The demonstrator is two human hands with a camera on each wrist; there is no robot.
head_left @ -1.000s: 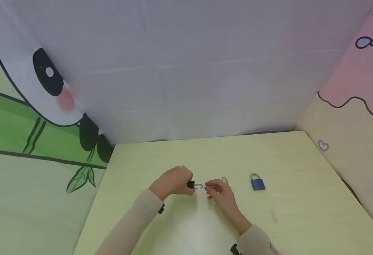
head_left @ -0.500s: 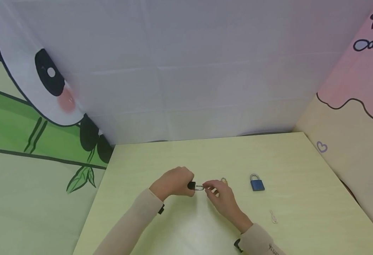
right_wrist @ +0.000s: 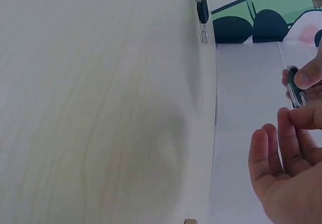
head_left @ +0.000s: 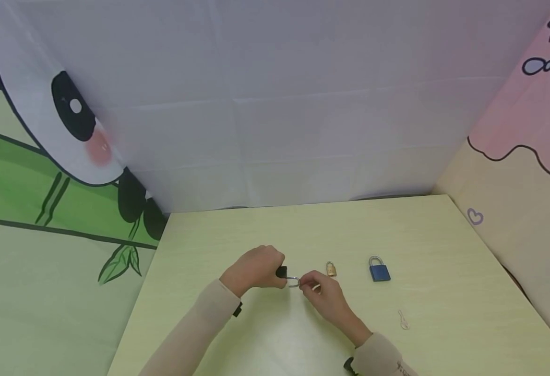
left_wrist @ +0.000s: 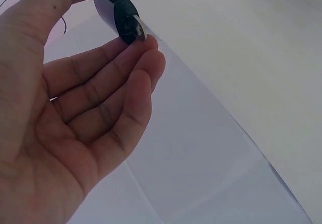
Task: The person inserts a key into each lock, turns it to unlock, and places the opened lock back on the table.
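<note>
– Bench (head_left: 373, 224) beneath us is pale yellow and smooth, with faint wood-grain streaks; behind it we see a creased whitish sheet (head_left: 303, 130). What else lies before us?

– To our right, a squarish blue padlock (head_left: 380, 271) with a rounded silver shackle, and nearer the middle a small brass-coloured padlock (head_left: 331, 270). Closer to us lies a thin, pale pink looped piece (head_left: 404, 320), too small to make out.

– And between our hands?

– A blocky black padlock (head_left: 282, 272), greenish-dark from the wrists, with a slim, shiny U-shaped steel shackle (head_left: 294, 285). We hold it above the bench, left of the brass-coloured one. The shackle sits offset to the near side of the body; we cannot tell whether one leg is free.

– How do we grasp it?

– Our left hand (head_left: 256, 267) grips the body. Our right hand (head_left: 324, 296) pinches the shackle's rounded end between thumb and forefinger, other fingers loosely bent.
</note>
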